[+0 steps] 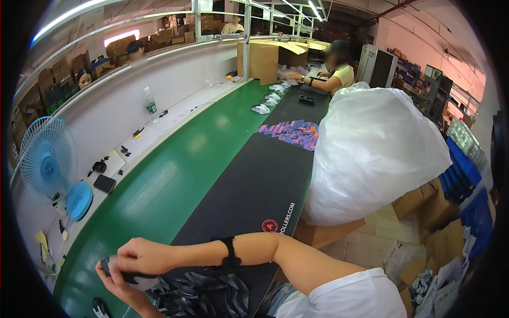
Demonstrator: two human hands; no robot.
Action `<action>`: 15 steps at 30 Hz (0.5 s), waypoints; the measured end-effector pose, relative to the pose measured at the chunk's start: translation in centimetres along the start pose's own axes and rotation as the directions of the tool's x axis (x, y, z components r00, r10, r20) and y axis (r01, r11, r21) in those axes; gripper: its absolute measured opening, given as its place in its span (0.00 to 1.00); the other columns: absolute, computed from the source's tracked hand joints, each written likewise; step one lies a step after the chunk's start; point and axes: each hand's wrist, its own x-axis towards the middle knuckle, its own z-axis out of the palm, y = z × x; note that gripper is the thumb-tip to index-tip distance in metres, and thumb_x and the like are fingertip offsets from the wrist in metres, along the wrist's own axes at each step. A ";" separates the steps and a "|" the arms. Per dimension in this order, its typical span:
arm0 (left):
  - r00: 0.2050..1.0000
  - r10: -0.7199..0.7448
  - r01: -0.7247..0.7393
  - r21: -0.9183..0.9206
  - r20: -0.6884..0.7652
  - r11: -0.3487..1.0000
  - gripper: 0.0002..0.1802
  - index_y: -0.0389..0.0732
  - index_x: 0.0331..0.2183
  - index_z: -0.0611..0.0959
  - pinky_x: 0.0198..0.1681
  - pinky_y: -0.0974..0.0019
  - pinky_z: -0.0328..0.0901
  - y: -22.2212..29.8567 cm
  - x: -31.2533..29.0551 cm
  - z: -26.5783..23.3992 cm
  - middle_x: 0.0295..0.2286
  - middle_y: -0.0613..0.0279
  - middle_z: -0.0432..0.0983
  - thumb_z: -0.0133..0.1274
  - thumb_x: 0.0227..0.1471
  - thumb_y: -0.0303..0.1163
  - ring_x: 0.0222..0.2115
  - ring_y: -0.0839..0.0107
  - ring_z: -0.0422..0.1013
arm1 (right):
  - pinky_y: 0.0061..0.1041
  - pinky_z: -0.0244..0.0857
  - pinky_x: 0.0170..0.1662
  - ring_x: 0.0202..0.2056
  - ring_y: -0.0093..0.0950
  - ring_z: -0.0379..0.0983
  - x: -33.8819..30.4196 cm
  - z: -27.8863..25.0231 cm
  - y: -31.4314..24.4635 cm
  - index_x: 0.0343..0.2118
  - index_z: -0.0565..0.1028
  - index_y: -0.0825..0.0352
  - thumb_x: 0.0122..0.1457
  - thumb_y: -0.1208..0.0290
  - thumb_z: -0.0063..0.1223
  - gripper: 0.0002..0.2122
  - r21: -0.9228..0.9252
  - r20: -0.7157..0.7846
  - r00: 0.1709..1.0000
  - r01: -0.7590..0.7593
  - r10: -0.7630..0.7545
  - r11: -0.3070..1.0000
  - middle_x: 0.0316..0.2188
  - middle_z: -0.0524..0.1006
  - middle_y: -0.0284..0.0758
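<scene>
Low on the left, my two hands meet around a small dark-and-pale curved plastic part (pixel 139 280). My left hand (pixel 117 283) holds it from below, thumb and fingers closed around its end. From above, my right hand (pixel 142 255) has its bent fingers pressed on it, which hides much of the part. Beside and below my hands lies a heap of curved black plastic pieces (pixel 201 294) on the black mat (pixel 241 185). A single dark piece (pixel 99 307) sits apart on the green table (pixel 154 183). A black band (pixel 230 252) circles my right forearm.
A large, full translucent bag (pixel 371 153) stands right of the table. A blue fan (pixel 49 167), a phone (pixel 105 184) and a bottle (pixel 150 100) line the left ledge. Farther along, several wrapped pale items (pixel 272 98) lie before a co-worker (pixel 339 74). Cardboard boxes (pixel 445 238) stand at right.
</scene>
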 end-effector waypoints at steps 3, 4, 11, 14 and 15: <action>0.952 0.287 -0.306 0.364 0.109 0.880 0.20 0.33 0.42 0.69 0.38 0.69 0.61 2.4 -2.2 2.9 0.34 0.59 0.66 0.51 0.51 0.37 0.33 0.69 0.64 | 0.21 0.53 0.21 0.19 0.14 0.55 -0.6 -0.2 0.9 0.16 0.63 0.68 0.64 0.58 0.42 0.22 0.330 -0.172 0.974 -0.082 0.145 0.940 0.14 0.62 0.25; 0.942 0.325 -0.333 0.359 0.084 0.872 0.20 0.33 0.42 0.70 0.39 0.70 0.61 2.4 -2.6 3.3 0.34 0.60 0.67 0.52 0.51 0.36 0.33 0.70 0.64 | 0.19 0.52 0.22 0.20 0.13 0.54 -0.9 0.1 1.3 0.16 0.63 0.67 0.65 0.59 0.40 0.22 0.233 -0.221 0.969 -0.056 0.109 0.971 0.15 0.61 0.24; 0.984 0.150 -0.139 0.105 -0.098 0.985 0.20 0.32 0.42 0.73 0.40 0.71 0.62 4.3 -4.5 5.3 0.35 0.60 0.68 0.56 0.47 0.30 0.35 0.73 0.66 | 0.16 0.53 0.25 0.24 0.11 0.55 -1.8 2.4 2.2 0.20 0.66 0.67 0.65 0.61 0.40 0.18 0.523 -0.346 0.933 0.107 0.096 0.846 0.18 0.61 0.22; 0.993 0.049 -0.053 -0.035 -0.103 0.998 0.21 0.33 0.43 0.73 0.40 0.71 0.63 3.7 -4.0 4.9 0.35 0.60 0.69 0.57 0.47 0.30 0.35 0.73 0.67 | 0.15 0.53 0.27 0.25 0.10 0.55 -1.7 3.3 2.5 0.21 0.66 0.67 0.65 0.63 0.40 0.17 0.558 -0.373 0.917 0.098 0.143 0.824 0.20 0.62 0.22; 0.992 0.012 -0.025 -0.104 -0.122 0.994 0.21 0.33 0.43 0.73 0.40 0.71 0.63 3.6 -3.9 4.8 0.35 0.60 0.69 0.57 0.47 0.30 0.35 0.73 0.67 | 0.15 0.54 0.27 0.25 0.10 0.56 -1.5 3.5 2.8 0.21 0.66 0.67 0.65 0.63 0.40 0.17 0.471 -0.413 0.906 0.128 0.090 0.873 0.20 0.62 0.22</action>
